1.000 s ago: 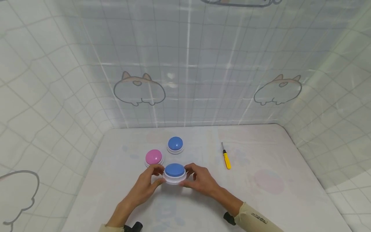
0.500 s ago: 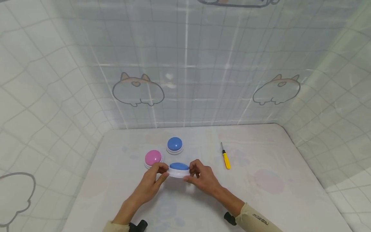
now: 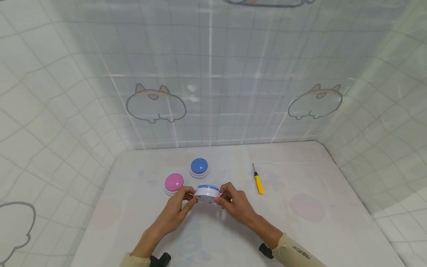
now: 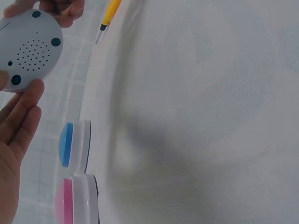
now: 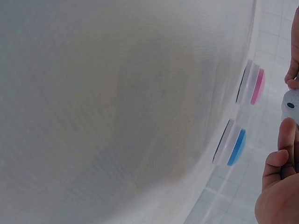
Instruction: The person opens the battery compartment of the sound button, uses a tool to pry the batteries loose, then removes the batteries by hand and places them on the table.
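Observation:
Both hands hold a round push button (image 3: 207,193) with a white base and blue top, raised above the table and tilted so its underside faces the person. My left hand (image 3: 176,208) pinches its left edge between thumb and fingers; my right hand (image 3: 237,204) pinches the right edge. In the left wrist view the button's underside (image 4: 32,53) shows a patch of small speaker holes, dark round feet and a small dark hole. A pink-topped button (image 3: 174,182) stands just beyond the left hand, and a second blue-topped button (image 3: 199,166) sits farther back.
A yellow-handled screwdriver (image 3: 258,183) lies to the right of the hands, its shaft toward the back wall. The pale patterned table (image 3: 300,237) ends against a curtain-like back wall (image 3: 233,92) with grid lines and cartoon animals; similar sheets hang at both sides.
The held button has been tilted back, so its blue top has narrowed from view and its underside now shows. Both hands have moved slightly right and away with it.

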The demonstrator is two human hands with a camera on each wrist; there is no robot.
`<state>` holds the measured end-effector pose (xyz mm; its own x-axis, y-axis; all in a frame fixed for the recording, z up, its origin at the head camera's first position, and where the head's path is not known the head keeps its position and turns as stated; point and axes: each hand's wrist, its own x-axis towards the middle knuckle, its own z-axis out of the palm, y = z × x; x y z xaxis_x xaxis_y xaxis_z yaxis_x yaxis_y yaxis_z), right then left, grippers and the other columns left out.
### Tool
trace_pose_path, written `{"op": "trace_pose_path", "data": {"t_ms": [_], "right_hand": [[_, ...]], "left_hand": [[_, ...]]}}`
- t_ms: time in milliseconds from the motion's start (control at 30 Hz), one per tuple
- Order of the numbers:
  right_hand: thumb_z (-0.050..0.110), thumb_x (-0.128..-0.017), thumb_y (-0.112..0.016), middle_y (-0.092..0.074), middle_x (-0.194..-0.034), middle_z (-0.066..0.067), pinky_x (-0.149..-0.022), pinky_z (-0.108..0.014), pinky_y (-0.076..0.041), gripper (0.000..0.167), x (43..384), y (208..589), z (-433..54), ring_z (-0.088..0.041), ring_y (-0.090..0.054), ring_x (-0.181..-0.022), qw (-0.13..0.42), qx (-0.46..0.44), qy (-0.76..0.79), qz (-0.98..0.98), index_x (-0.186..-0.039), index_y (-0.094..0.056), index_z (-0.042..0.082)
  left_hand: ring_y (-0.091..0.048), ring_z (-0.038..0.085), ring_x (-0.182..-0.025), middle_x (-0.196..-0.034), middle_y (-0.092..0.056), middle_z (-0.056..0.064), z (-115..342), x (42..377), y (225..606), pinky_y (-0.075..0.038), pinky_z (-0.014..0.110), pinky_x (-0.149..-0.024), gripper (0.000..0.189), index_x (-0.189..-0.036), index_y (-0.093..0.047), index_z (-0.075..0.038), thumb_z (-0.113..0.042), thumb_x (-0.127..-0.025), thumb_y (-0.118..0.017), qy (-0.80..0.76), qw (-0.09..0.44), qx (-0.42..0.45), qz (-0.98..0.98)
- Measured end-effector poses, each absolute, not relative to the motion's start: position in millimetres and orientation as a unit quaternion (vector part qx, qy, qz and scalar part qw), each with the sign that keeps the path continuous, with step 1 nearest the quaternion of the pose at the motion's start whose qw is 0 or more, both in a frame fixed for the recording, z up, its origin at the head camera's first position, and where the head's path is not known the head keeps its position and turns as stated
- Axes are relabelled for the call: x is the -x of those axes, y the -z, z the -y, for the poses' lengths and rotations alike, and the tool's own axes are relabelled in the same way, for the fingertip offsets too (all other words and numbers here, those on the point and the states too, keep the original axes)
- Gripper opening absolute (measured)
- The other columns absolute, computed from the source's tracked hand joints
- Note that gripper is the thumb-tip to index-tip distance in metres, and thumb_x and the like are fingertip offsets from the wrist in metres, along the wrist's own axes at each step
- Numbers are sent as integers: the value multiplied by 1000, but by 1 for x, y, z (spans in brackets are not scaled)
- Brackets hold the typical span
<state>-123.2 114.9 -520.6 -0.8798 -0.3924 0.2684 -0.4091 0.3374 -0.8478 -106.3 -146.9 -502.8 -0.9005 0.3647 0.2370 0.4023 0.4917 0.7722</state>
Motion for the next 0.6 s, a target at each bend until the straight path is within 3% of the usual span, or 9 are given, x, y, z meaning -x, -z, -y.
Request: {"op": "trace_pose_path", "data": {"t_ms": [267, 433, 600], "right_hand": [[39, -99, -62, -73, -83, 1, -65, -25, -53, 29, 125, 521, -117, -6, -63, -68, -1, -236, -526, 817, -120, -48, 23], [42, -100, -60, -70, -81, 10, -67, -26, -53, 31, 124, 521, -119, -7, -62, -65, -15, -217, -529, 820, -123, -49, 25], [42, -102, -57, -70, -77, 9, -62, -26, -52, 29, 124, 522, -120, -8, -61, -63, -8, -217, -519, 827, -124, -48, 25]], "left_hand": [[-62, 2, -99, -113, -61, -12, 144, 108, 502, -53, 29, -89, 34, -129, -52, -19, -9, -99, -65, 428, 17, 223, 876], [-61, 3, -99, -115, -61, -8, 143, 110, 504, -54, 35, -89, 38, -134, -52, -17, -10, -99, -64, 419, 13, 229, 879], [-62, 5, -102, -114, -59, -8, 141, 110, 503, -54, 37, -91, 48, -139, -49, -20, -9, -96, -68, 418, 11, 234, 878]]}}
